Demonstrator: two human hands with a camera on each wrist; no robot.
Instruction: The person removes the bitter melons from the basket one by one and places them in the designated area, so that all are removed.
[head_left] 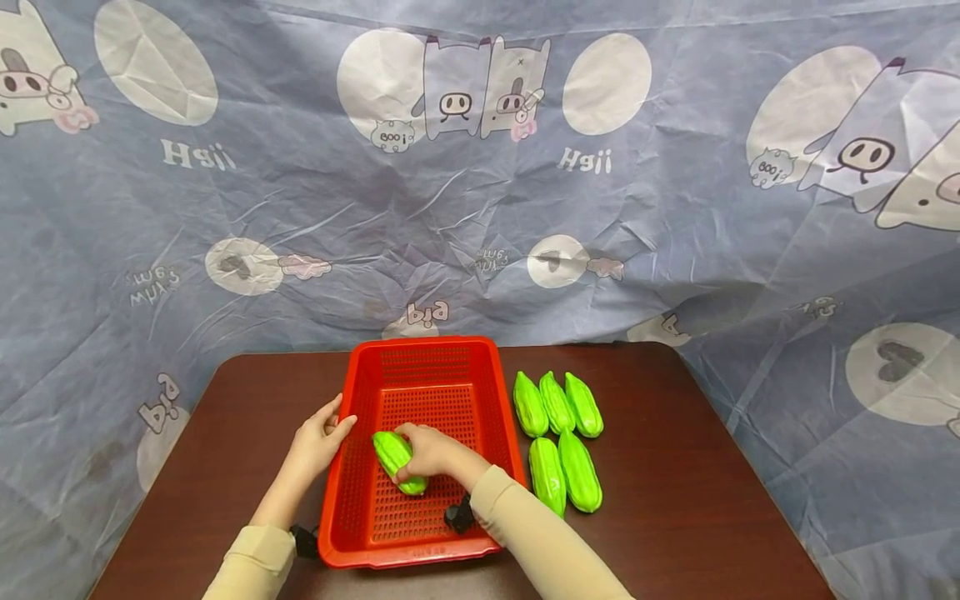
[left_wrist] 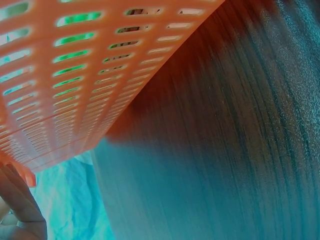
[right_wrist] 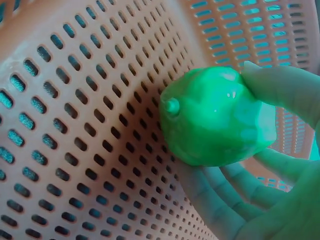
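Observation:
A bright green ridged gourd (head_left: 400, 462) is in the red plastic basket (head_left: 423, 552), low over its slotted floor. My right hand (head_left: 435, 454) grips it, thumb on one side and fingers on the other. In the right wrist view the gourd (right_wrist: 210, 120) shows its blunt end with a small stem nub, close to the basket floor. At the basket's left rim is my left hand (head_left: 318, 437), thumb over the edge and fingers along the outside. The left wrist view shows the outer wall of the basket (left_wrist: 45, 95) and part of the left hand (left_wrist: 20, 205) at its rim.
Several more green gourds (head_left: 546, 475) lie in two rows on the dark brown table (head_left: 660, 500), right of the basket. A patterned blue-grey cloth (head_left: 465, 200) hangs behind the table and along its sides.

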